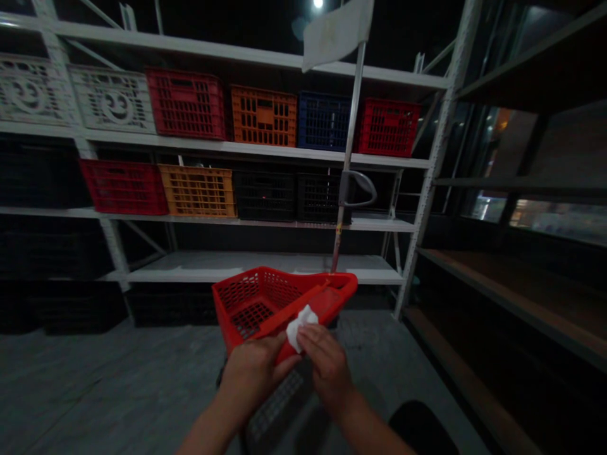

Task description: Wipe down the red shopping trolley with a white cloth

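A red plastic shopping cart (pixel 279 287) with a perforated basket stands in front of me at the middle of the view. My left hand (pixel 253 366) is closed around the near edge of its rim, with the thumb along the edge. In my right hand (pixel 327 360) is a crumpled white tissue (pixel 302 323), pressed against the red rim just beside my left fingers. From the cart's right corner rises a metal pole (pixel 353 107), which carries a whitish flag (pixel 337 33) at its top and a grey loop handle (pixel 358 188) halfway up.
White metal shelving (pixel 265 150) spans the back, loaded with white, red, orange, blue and black crates. A dark wooden shelf rack (pixel 512 272) stands along the right side. Grey floor (pixel 118 385) lies below, and a dark rounded shape (pixel 420 430) shows at the bottom right.
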`<action>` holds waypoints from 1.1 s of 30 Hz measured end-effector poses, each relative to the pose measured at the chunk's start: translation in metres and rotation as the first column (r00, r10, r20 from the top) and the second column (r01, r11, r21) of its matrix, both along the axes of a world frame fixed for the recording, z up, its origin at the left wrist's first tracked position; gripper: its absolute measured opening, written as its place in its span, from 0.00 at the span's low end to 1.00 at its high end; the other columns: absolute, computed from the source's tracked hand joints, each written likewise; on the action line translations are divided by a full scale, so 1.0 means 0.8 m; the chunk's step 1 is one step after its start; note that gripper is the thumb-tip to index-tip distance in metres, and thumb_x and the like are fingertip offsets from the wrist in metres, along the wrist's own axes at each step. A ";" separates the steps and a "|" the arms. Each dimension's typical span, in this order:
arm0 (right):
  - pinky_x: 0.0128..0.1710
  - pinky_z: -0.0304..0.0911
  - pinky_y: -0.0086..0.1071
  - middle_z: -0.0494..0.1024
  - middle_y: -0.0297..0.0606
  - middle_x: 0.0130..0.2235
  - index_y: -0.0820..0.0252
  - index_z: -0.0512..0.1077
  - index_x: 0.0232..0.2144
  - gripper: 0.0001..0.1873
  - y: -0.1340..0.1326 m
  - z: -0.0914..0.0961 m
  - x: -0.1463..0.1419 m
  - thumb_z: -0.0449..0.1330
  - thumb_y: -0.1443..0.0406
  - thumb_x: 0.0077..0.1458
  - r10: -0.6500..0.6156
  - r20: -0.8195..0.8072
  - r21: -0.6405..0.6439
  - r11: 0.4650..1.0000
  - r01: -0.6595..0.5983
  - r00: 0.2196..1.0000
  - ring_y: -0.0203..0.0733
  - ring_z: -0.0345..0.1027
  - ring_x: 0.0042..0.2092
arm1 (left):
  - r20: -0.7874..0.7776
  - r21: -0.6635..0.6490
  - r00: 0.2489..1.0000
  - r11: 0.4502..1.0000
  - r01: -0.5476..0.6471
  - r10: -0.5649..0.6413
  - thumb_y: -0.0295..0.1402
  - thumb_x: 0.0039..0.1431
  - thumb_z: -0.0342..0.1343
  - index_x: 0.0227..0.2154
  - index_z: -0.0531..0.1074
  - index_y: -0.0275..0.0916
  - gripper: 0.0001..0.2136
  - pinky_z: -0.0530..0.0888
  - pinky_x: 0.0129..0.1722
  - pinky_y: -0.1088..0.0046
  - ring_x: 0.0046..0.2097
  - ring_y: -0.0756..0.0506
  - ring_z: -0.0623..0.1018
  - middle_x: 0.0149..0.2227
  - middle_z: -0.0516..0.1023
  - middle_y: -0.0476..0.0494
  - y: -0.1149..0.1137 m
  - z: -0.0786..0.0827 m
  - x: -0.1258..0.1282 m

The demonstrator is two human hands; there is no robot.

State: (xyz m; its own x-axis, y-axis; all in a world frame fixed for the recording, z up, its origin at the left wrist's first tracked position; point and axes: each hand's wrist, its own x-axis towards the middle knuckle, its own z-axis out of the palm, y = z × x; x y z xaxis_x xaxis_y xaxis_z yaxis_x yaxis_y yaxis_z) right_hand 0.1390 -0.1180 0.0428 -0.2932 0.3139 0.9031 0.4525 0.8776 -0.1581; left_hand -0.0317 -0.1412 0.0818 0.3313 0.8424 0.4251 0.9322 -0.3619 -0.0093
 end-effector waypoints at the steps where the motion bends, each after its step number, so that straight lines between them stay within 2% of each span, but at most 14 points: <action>1: 0.48 0.60 0.40 0.72 0.40 0.45 0.56 0.66 0.48 0.23 0.005 -0.003 0.004 0.47 0.76 0.51 -0.018 -0.027 0.013 1.000 0.018 0.999 0.41 0.62 0.48 | -0.005 0.016 1.000 1.000 0.010 -0.010 0.51 0.53 0.41 0.44 0.68 0.43 0.23 0.71 0.32 0.71 0.34 0.44 0.77 0.34 0.78 0.43 0.000 0.000 -0.001; 4: 0.44 0.60 0.40 0.71 0.41 0.39 0.56 0.70 0.41 0.19 0.039 -0.004 0.030 0.47 0.75 0.51 -0.170 -0.192 -0.048 0.985 0.164 0.967 0.41 0.62 0.43 | -0.015 0.063 1.000 0.998 0.023 -0.022 0.51 0.52 0.43 0.46 0.67 0.42 0.24 0.71 0.33 0.71 0.34 0.45 0.77 0.35 0.78 0.43 0.002 -0.001 -0.004; 6: 0.43 0.60 0.38 0.69 0.41 0.38 0.59 0.71 0.37 0.16 0.059 -0.004 0.043 0.47 0.74 0.52 -0.297 -0.341 -0.178 0.952 0.249 0.892 0.41 0.62 0.42 | -0.018 0.091 1.000 0.996 0.026 -0.024 0.51 0.52 0.43 0.46 0.68 0.41 0.25 0.72 0.34 0.71 0.34 0.45 0.77 0.33 0.78 0.43 0.004 -0.002 -0.004; 7: 0.43 0.59 0.37 0.68 0.41 0.37 0.60 0.70 0.37 0.15 0.063 -0.006 0.043 0.47 0.72 0.52 -0.340 -0.410 -0.252 0.934 0.253 0.846 0.40 0.62 0.41 | -0.016 0.100 0.999 0.994 0.030 -0.029 0.51 0.52 0.43 0.45 0.68 0.41 0.25 0.72 0.34 0.71 0.34 0.45 0.77 0.33 0.78 0.42 0.005 -0.003 -0.004; 10: 0.43 0.60 0.35 0.66 0.41 0.38 0.61 0.66 0.38 0.11 0.049 -0.017 0.017 0.47 0.68 0.54 -0.334 -0.564 -0.394 0.912 0.109 0.755 0.39 0.62 0.42 | 0.008 0.115 0.998 0.992 0.057 -0.058 0.51 0.52 0.43 0.45 0.69 0.40 0.24 0.72 0.33 0.72 0.33 0.45 0.77 0.33 0.78 0.42 0.008 -0.004 -0.004; 14: 0.39 0.61 0.31 0.66 0.38 0.36 0.59 0.64 0.36 0.07 0.012 -0.032 -0.032 0.49 0.66 0.54 -0.221 -0.649 -0.420 0.902 -0.100 0.728 0.38 0.63 0.39 | 0.004 0.102 0.996 0.991 0.085 -0.086 0.50 0.53 0.43 0.45 0.68 0.41 0.23 0.72 0.31 0.72 0.32 0.46 0.77 0.33 0.78 0.43 0.008 -0.005 -0.008; 17: 0.39 0.60 0.31 0.66 0.37 0.35 0.60 0.64 0.34 0.07 0.020 -0.028 -0.030 0.49 0.65 0.53 -0.245 -0.698 -0.410 0.907 -0.095 0.673 0.37 0.63 0.38 | -0.016 0.102 0.995 0.990 0.103 -0.102 0.50 0.53 0.43 0.45 0.68 0.39 0.24 0.72 0.32 0.71 0.33 0.45 0.77 0.34 0.78 0.43 0.008 -0.006 -0.011; 20: 0.37 0.60 0.31 0.68 0.38 0.34 0.62 0.65 0.34 0.09 0.059 -0.016 0.005 0.48 0.64 0.53 -0.358 -0.724 -0.457 0.889 -0.021 0.589 0.38 0.64 0.36 | -0.004 0.098 0.991 0.986 0.134 -0.134 0.49 0.52 0.45 0.46 0.67 0.38 0.24 0.73 0.33 0.70 0.34 0.45 0.77 0.35 0.78 0.42 0.007 -0.006 -0.014; 22: 0.37 0.60 0.32 0.68 0.39 0.34 0.63 0.66 0.33 0.10 0.082 -0.009 0.031 0.49 0.63 0.52 -0.415 -0.707 -0.472 0.880 0.055 0.573 0.39 0.64 0.36 | 0.015 0.098 0.989 0.984 0.146 -0.148 0.48 0.53 0.45 0.46 0.67 0.39 0.23 0.73 0.33 0.71 0.34 0.46 0.77 0.35 0.78 0.42 0.006 -0.005 -0.015; 25: 0.41 0.60 0.34 0.69 0.42 0.36 0.64 0.68 0.33 0.11 0.092 -0.003 0.048 0.49 0.64 0.51 -0.425 -0.636 -0.415 0.892 0.178 0.644 0.40 0.64 0.39 | 0.028 0.097 0.987 0.983 0.154 -0.157 0.48 0.53 0.45 0.46 0.67 0.39 0.23 0.72 0.33 0.72 0.33 0.46 0.77 0.34 0.78 0.43 0.004 -0.001 -0.017; 28: 0.44 0.59 0.35 0.71 0.43 0.39 0.62 0.70 0.34 0.12 0.075 0.001 0.042 0.48 0.68 0.51 -0.333 -0.500 -0.333 0.926 0.177 0.799 0.40 0.64 0.42 | 0.029 0.074 0.987 0.985 0.155 -0.158 0.49 0.52 0.45 0.46 0.67 0.39 0.23 0.72 0.34 0.72 0.33 0.46 0.77 0.33 0.78 0.43 0.002 0.001 -0.022; 31: 0.45 0.59 0.34 0.74 0.41 0.39 0.60 0.71 0.35 0.14 0.061 0.015 0.042 0.48 0.72 0.50 -0.231 -0.259 -0.291 0.945 0.152 0.938 0.39 0.65 0.43 | 0.054 0.034 0.986 0.987 0.155 -0.157 0.48 0.52 0.45 0.47 0.66 0.41 0.23 0.72 0.36 0.72 0.34 0.47 0.77 0.34 0.78 0.43 -0.001 0.004 -0.034; 33: 0.45 0.59 0.33 0.75 0.40 0.37 0.60 0.72 0.34 0.15 0.065 0.032 0.056 0.48 0.74 0.49 -0.233 -0.071 -0.317 0.927 0.200 0.970 0.40 0.66 0.41 | 0.068 -0.005 0.986 0.989 0.150 -0.149 0.48 0.52 0.45 0.48 0.66 0.41 0.23 0.71 0.37 0.72 0.35 0.46 0.76 0.36 0.78 0.43 -0.003 0.006 -0.045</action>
